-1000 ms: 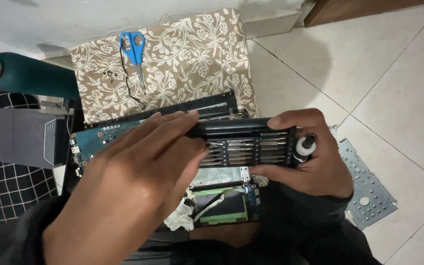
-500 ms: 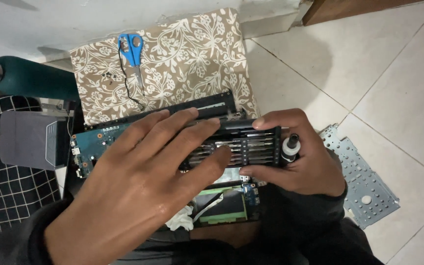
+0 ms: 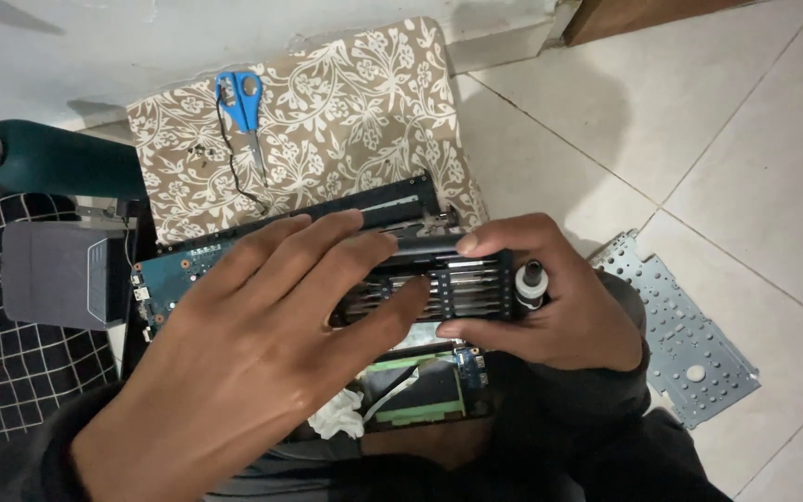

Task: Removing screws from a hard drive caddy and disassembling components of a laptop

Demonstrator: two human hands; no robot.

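Note:
My right hand (image 3: 550, 302) grips a black case of screwdriver bits (image 3: 453, 288) at its right end, thumb on top, with a small screwdriver handle (image 3: 532, 279) tucked against the palm. My left hand (image 3: 253, 344) lies over the left part of the case, fingers spread, thumb tip touching the row of metal bits. Under the case lies an opened laptop with a blue circuit board (image 3: 174, 270) and a green board (image 3: 420, 386) showing.
A floral brown cushion (image 3: 327, 139) carries blue scissors (image 3: 242, 98) and a thin black wire. A perforated metal plate (image 3: 676, 325) lies on the tiled floor at right. A grey box (image 3: 58, 274) sits on checked cloth at left, near a teal bottle (image 3: 58, 158).
Both hands with the bit case have shifted slightly down and left. My left thumb has moved onto the bits.

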